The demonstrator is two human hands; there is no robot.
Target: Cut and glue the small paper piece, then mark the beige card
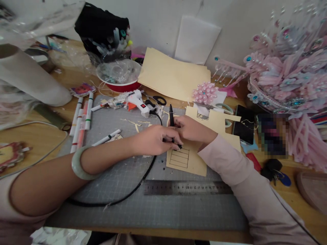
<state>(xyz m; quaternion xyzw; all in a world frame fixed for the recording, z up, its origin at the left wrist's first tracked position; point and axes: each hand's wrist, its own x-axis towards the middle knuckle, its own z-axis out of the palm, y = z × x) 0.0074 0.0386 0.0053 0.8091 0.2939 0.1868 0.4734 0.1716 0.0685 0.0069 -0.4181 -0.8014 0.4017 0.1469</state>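
At the grey cutting mat, nearest you, a steel ruler lies flat along the mat's front part, with a black cord looping across the mat to its left. Just beyond the ruler, a tan card marked with a ruled box rests on the mat. Your left hand, a pale green bangle on its wrist, has its fingers curled down at the card's top edge, seemingly pinching something small and dark, though the view is too cramped to tell what. Your right hand, in a pink sleeve, meets it there, fingers closed around a black marker held upright over the card. On the mat's left edge lie several white pens. At the mat's far edge sit a white glue gun and black scissors. Beyond the mat, on the bench, stand a red bowl, a stack of tan sheets and, far right of the mat, a pink beaded headdress.
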